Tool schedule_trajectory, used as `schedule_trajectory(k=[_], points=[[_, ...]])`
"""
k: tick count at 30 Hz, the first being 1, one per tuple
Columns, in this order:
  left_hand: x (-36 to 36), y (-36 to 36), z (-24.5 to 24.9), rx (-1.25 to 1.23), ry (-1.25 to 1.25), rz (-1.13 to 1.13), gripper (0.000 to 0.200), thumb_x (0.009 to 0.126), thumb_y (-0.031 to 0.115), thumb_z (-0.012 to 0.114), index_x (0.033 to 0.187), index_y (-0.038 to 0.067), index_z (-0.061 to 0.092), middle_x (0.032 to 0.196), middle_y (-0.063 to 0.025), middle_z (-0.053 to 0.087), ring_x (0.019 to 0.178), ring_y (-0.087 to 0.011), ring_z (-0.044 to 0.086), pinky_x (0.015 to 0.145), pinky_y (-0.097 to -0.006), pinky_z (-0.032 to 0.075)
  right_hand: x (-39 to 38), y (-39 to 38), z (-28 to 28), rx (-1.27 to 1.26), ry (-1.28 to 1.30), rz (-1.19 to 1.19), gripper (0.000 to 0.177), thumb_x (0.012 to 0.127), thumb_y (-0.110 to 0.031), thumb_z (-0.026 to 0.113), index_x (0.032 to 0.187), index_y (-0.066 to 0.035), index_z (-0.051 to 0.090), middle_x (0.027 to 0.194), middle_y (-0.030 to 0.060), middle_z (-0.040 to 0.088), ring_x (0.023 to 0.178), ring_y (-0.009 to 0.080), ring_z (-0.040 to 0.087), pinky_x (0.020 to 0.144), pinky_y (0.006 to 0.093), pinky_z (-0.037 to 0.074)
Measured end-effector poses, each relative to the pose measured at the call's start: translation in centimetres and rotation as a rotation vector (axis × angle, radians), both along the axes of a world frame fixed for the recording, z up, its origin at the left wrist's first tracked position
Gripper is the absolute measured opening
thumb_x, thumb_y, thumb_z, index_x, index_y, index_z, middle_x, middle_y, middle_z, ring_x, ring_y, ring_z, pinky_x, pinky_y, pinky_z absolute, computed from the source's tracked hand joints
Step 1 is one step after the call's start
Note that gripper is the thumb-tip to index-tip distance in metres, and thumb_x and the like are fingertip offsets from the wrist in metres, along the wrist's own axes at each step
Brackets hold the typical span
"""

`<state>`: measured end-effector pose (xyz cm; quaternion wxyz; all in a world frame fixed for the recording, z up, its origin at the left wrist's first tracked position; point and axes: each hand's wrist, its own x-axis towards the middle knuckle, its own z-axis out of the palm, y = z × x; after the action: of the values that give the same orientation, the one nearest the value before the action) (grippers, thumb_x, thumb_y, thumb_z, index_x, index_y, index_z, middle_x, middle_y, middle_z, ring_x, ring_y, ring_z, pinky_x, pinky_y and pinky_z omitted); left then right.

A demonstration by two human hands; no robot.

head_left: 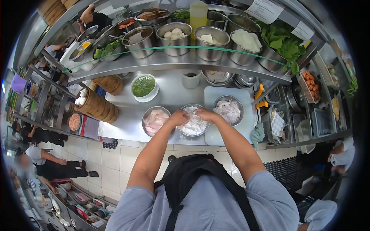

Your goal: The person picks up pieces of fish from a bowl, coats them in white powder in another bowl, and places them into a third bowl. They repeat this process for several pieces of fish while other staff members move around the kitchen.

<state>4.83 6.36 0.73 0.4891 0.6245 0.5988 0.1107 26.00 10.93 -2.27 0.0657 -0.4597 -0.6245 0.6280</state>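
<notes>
A metal bowl of white flour-like powder (pixel 194 126) stands before me, with whitish lumps in it. My left hand (pixel 179 117) reaches over its left rim, fingers curled together into the powder. From the right side my right hand (pixel 204 114) dips in too, its fingers bent inward. Whatever the fingertips hold is too small or covered to make out. Left of this bowl is a metal bowl of pale pink raw slices (pixel 156 121), probably fish or meat. On the right, a bowl of whitish coated pieces (pixel 228 111) rests on a white cutting board (pixel 216 94).
A white bowl of chopped greens in liquid (pixel 143 86) and bamboo steamers (pixel 98 106) stand to the left. Overhead, a metal shelf (pixel 173 61) carries several ingredient pots. Orange-handled tools (pixel 261 98) hang at the right. Other people (pixel 54 159) are behind on both sides.
</notes>
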Motion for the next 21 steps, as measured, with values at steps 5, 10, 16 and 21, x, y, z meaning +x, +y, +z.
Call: schedule_trajectory(k=[5,10,16,21], points=[[0.3,0.1,1.0,0.212,0.243,-0.26,0.028,0.087,0.027,0.065,0.097,0.001,0.068,0.097,-0.0224,0.07,0.093,-0.0371,0.067,0.083,-0.0451,0.052,-0.2,0.5,0.5,0.159,-0.078,0.212,0.027,0.088,-0.016,0.059,0.11,-0.002,0.066,0.096,0.0051,0.067,0.087,0.0139,0.057,0.078,0.0328,0.047],[0.6,-0.5,1.4,0.331,0.32,-0.445,0.023,0.091,0.02,0.06,0.1,0.002,0.069,0.104,-0.0215,0.069,0.098,-0.0394,0.066,0.087,-0.0474,0.051,-0.2,0.6,0.9,0.29,-0.179,0.383,0.029,0.086,-0.013,0.058,0.112,-0.004,0.066,0.091,0.0059,0.067,0.085,0.0143,0.058,0.077,0.0328,0.048],[0.3,-1.1,1.7,0.391,0.395,-0.583,0.019,0.094,0.015,0.056,0.1,0.003,0.069,0.102,-0.0214,0.069,0.097,-0.0397,0.066,0.088,-0.0474,0.052,0.7,0.0,4.2,0.182,-0.203,0.414,0.035,0.089,-0.02,0.055,0.119,-0.004,0.064,0.108,0.0142,0.069,0.096,0.0239,0.064,0.084,0.0393,0.049],[-0.1,-1.2,1.7,0.351,0.418,-0.555,0.018,0.094,0.013,0.054,0.096,0.002,0.068,0.102,-0.0225,0.068,0.094,-0.0416,0.066,0.087,-0.0484,0.052,0.8,1.2,0.7,0.164,-0.15,0.374,0.035,0.088,-0.018,0.055,0.119,-0.005,0.065,0.107,0.0136,0.07,0.095,0.0236,0.064,0.083,0.0396,0.049]])
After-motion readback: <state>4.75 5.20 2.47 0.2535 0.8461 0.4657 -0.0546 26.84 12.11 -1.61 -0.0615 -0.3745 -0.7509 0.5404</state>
